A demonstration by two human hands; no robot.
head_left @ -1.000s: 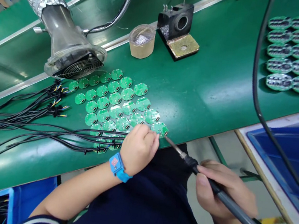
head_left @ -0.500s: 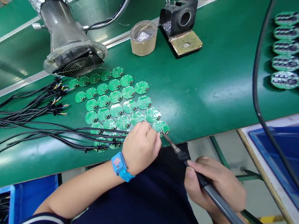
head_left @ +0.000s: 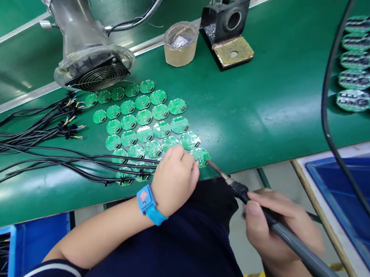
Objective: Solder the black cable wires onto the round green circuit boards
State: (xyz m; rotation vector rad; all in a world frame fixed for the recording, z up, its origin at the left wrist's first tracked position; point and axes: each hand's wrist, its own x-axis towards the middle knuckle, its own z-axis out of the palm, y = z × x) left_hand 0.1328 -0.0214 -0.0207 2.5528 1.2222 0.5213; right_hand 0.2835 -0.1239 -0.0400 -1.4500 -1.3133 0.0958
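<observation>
Soldering iron (head_left: 295, 244): you're pinching its grey handle between thumb and fingers of your right hand (head_left: 294, 218), out past the workbench's (head_left: 262, 123) near edge. Tip is pointing in over that edge at the nearest circuit board (head_left: 200, 156); can't tell if it's touching. Judging by looks, you're handling something stiff, fairly light, probably tail-heavy with the thick rear end. Shaft is likely running hot, so you're wanting fingers behind the black collar, as now.

Your left hand (head_left: 174, 179) is curling into a loose fist beside that board; fingertips are hidden, can't tell if they're pinching anything. Black cables (head_left: 78, 158) are running to it from the bench's left end, looking springy. Board is looking thin, rigid, fragile: best taken by its rim.

Farther out, the iron stand (head_left: 230, 28) and tan cup (head_left: 179, 47) are sitting toward the far edge.
</observation>
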